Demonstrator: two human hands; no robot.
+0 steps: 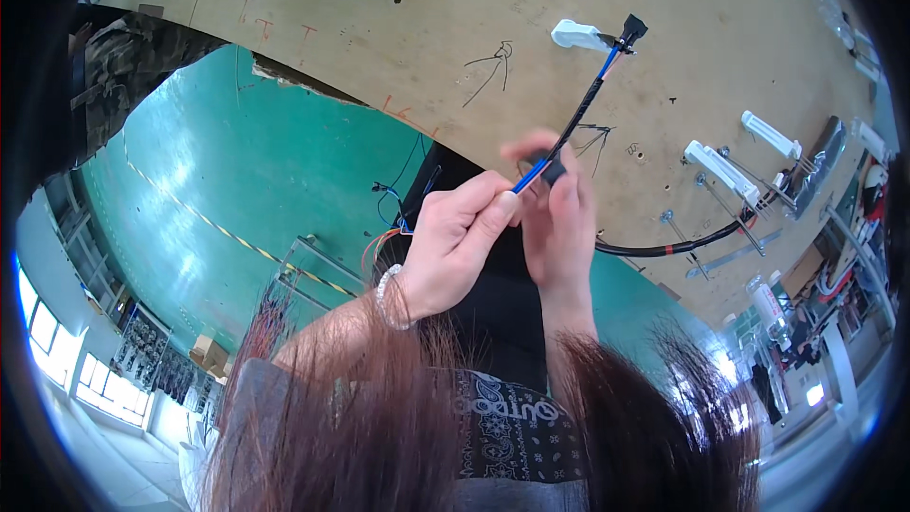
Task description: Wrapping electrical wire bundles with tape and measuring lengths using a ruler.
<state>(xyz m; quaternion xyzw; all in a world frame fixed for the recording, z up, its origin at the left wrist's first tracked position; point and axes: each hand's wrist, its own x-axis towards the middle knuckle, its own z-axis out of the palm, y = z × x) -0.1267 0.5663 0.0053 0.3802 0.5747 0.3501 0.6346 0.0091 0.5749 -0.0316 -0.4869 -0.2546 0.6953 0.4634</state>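
Observation:
A wire bundle (585, 112) with blue and pink wires runs down from a black connector (633, 30), held at a white fixture clip (576, 34) on the board. Black wrapping covers its middle stretch. My left hand (453, 245) pinches the bare blue part between thumb and fingers; a bracelet circles that wrist. Close beside it, my right hand (561, 232) has its fingers curled around a dark roll of tape (548, 168) against the bundle. Motion smears those fingertips. Loose wire ends (391, 228) in blue, red and orange come out left of my left hand.
The wooden board (417, 66) carries ink marks. White fixtures (722, 173), metal pegs (669, 219) and a black cable (682, 247) occupy its right side. A plastic bottle (768, 308) is at the far right. Green floor (246, 171) with a striped line lies left.

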